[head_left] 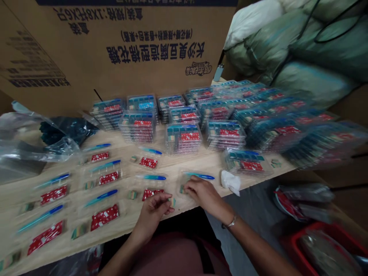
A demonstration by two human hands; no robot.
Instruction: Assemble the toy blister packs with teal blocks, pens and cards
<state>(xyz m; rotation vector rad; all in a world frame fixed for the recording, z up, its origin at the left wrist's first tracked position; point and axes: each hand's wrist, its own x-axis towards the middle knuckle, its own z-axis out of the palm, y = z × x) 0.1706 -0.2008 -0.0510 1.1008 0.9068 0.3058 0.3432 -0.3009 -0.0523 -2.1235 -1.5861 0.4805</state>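
Observation:
My left hand [155, 210] is closed in a pinch on a small striped block [173, 201] of green and tan, near the table's front edge. To its right, my right hand [203, 193] reaches into a clear plastic tray with its fingers pinched on another small striped block [182, 188], mostly covered by the fingertips. A blue pen [201, 176] lies in that tray, just beyond the right hand. Beside my left hand, a red dotted packet [152, 193] lies in a neighbouring tray with a pen [153, 177] and a striped block [132, 194].
More clear trays with pens, red packets [105, 217] and blocks cover the table's left. Stacks of filled trays [183, 138] stand along the back and right. A crumpled white tissue [230, 181] lies near the front edge. A large cardboard box [115, 46] rises behind.

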